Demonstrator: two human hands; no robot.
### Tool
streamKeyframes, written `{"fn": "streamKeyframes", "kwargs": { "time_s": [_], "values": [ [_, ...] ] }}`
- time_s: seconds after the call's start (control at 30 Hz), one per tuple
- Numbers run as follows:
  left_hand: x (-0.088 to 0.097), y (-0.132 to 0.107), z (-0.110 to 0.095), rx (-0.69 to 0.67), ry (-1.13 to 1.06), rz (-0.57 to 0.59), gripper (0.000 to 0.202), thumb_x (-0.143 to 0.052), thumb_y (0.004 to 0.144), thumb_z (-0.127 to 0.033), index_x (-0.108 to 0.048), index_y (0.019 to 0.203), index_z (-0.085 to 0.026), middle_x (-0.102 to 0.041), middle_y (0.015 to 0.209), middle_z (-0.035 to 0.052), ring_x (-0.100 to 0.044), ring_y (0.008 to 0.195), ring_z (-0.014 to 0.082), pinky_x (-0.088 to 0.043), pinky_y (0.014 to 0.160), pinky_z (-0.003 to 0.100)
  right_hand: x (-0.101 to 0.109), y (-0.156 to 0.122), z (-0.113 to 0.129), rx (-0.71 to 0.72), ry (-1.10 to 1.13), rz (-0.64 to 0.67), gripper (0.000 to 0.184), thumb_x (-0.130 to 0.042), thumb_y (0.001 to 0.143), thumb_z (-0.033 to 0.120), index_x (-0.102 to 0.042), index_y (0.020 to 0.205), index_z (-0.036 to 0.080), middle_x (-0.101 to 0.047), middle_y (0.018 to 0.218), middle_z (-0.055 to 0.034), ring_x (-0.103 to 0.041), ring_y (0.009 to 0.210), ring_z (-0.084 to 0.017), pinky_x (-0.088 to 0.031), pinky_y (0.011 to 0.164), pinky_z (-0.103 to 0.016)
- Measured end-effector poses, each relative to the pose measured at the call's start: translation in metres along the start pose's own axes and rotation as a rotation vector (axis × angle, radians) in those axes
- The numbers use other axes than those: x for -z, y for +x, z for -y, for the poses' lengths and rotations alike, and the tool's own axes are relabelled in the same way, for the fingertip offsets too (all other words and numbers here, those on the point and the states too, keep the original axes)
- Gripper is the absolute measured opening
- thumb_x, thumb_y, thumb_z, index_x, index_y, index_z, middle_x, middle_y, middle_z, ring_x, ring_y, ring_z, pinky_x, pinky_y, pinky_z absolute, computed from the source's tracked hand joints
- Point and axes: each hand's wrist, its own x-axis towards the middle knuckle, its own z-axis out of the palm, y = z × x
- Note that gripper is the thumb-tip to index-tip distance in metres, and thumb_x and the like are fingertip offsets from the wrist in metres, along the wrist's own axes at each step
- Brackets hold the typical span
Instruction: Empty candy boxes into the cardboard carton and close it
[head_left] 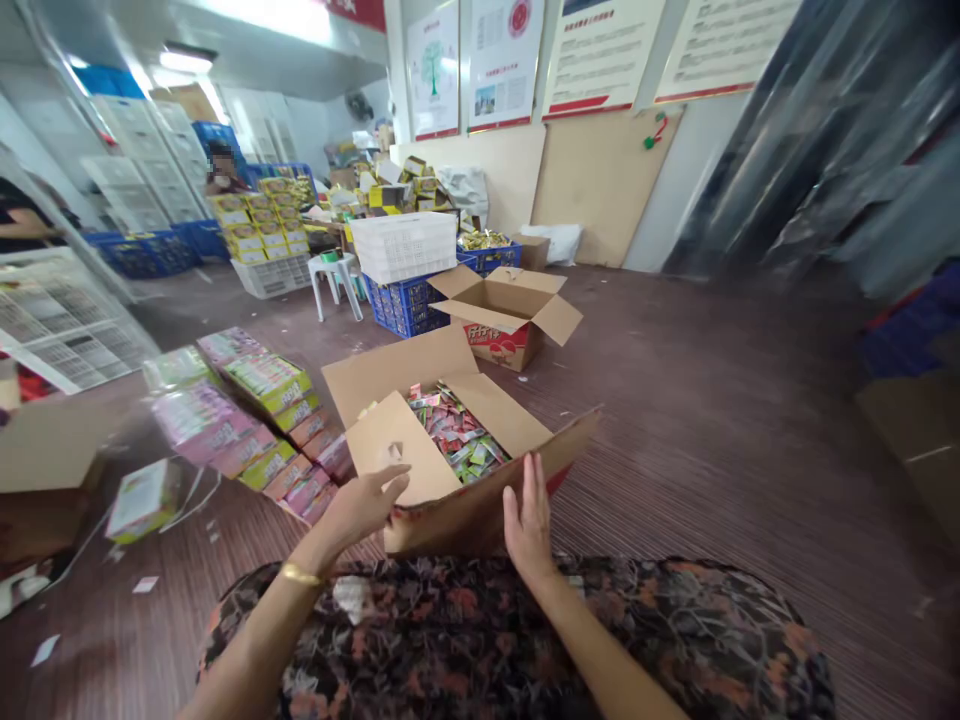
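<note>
A cardboard box point(442, 525) stands on the floor right in front of my knees, its flaps spread. Many small red and green packets point(456, 432) fill it. My left hand point(367, 505) rests at the near left corner, its fingers apart over the left flap. Against the near flap, my right hand point(529, 515) lies flat with its fingers stretched upward. Neither hand grips anything that I can see.
Stacked pink and green cartons point(247, 420) stand left of the box. A second open cardboard box point(506, 335) sits beyond it. Further back are a white crate point(405, 245), a blue crate point(405, 305) and a small stool point(335, 278). A person point(223, 168) is behind yellow boxes.
</note>
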Motion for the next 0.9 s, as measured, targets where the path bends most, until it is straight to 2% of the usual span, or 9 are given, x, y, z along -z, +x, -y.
{"fn": "streamKeyframes", "kwargs": {
  "time_s": [0.13,0.2,0.3,0.4,0.5,0.63,0.73,0.83,0.9],
  "values": [
    [-0.033,0.077,-0.010,-0.394,0.566,0.059,0.037,-0.053,0.090,-0.034,-0.072,0.121,-0.026,-0.071,0.094,0.0147,-0.063,0.103,0.0327,-0.043,0.100,0.046,-0.012,-0.029,-0.012,0.061,-0.002,-0.032,0.060,-0.027,0.102,0.039,-0.013,0.158,0.022,-0.029,0.159,-0.0144,-0.027,0.146,-0.029,-0.030,0.115,-0.057],
    [-0.060,0.107,-0.016,-0.554,0.637,0.103,0.042,-0.050,0.092,-0.035,-0.067,0.129,-0.026,-0.067,0.115,0.0171,-0.054,0.119,0.0344,-0.036,0.108,0.050,-0.012,-0.040,-0.020,0.061,-0.007,-0.024,0.060,-0.029,0.102,0.037,-0.011,0.158,0.027,-0.029,0.159,-0.0118,-0.026,0.147,-0.030,-0.031,0.113,-0.060],
    [-0.111,0.137,-0.020,-0.780,0.581,0.255,0.044,-0.054,0.091,-0.037,-0.062,0.134,-0.033,-0.047,0.150,0.0091,-0.030,0.144,0.0340,-0.017,0.120,0.052,-0.011,-0.043,-0.025,0.031,-0.018,-0.026,0.061,-0.029,0.101,0.035,-0.008,0.158,0.031,-0.025,0.161,-0.0095,-0.025,0.147,-0.033,-0.031,0.112,-0.064],
    [-0.162,0.152,-0.007,-0.807,0.500,0.458,0.041,-0.054,0.091,-0.039,-0.065,0.130,-0.032,-0.044,0.153,0.0077,-0.022,0.149,0.0339,-0.007,0.121,0.056,-0.011,-0.032,-0.026,0.042,-0.058,-0.020,0.062,-0.030,0.101,0.035,-0.008,0.158,0.032,-0.021,0.162,-0.0088,-0.021,0.148,-0.033,-0.030,0.112,-0.064],
    [-0.190,0.153,0.011,-0.701,0.479,0.560,0.044,-0.046,0.095,-0.044,-0.063,0.132,-0.030,-0.043,0.153,0.0094,-0.026,0.147,0.0342,-0.011,0.119,0.062,-0.012,-0.017,-0.026,0.071,-0.085,-0.060,0.061,-0.031,0.101,0.036,-0.009,0.158,0.028,-0.020,0.162,-0.0114,-0.020,0.147,-0.035,-0.029,0.110,-0.068],
    [-0.184,0.154,0.009,-0.744,0.555,0.574,0.048,-0.030,0.100,-0.045,-0.068,0.125,-0.026,-0.052,0.144,0.0099,-0.041,0.137,0.0269,-0.029,0.116,0.053,-0.017,-0.005,-0.029,0.117,-0.093,-0.104,0.062,-0.033,0.102,0.039,-0.012,0.158,0.023,-0.019,0.161,-0.0175,-0.024,0.145,-0.040,-0.032,0.104,-0.073],
    [-0.158,0.172,-0.006,-0.835,0.581,0.264,0.042,-0.037,0.099,-0.038,-0.071,0.117,-0.023,-0.060,0.128,0.0131,-0.050,0.123,0.0261,-0.040,0.108,0.046,-0.021,-0.007,-0.033,0.136,-0.090,-0.117,0.064,-0.034,0.102,0.040,-0.011,0.158,0.021,-0.017,0.161,-0.0197,-0.024,0.145,-0.041,-0.033,0.104,-0.071],
    [-0.126,0.202,-0.017,-0.593,0.783,-0.125,0.042,-0.040,0.096,-0.027,-0.062,0.130,-0.017,-0.057,0.132,0.0182,-0.048,0.126,0.0305,-0.036,0.109,0.050,-0.022,-0.010,-0.035,0.146,-0.084,-0.126,0.065,-0.034,0.102,0.040,-0.010,0.158,0.020,-0.016,0.162,-0.0194,-0.024,0.145,-0.041,-0.033,0.105,-0.070],
    [-0.112,0.215,-0.019,-0.395,0.988,-0.029,0.043,-0.037,0.096,-0.023,-0.062,0.129,-0.010,-0.063,0.124,0.0208,-0.053,0.124,0.0311,-0.032,0.112,0.051,-0.022,-0.010,-0.035,0.159,-0.092,-0.138,0.065,-0.033,0.102,0.040,-0.011,0.158,0.018,-0.016,0.162,-0.0196,-0.025,0.144,-0.041,-0.034,0.104,-0.069]
  ]
}}
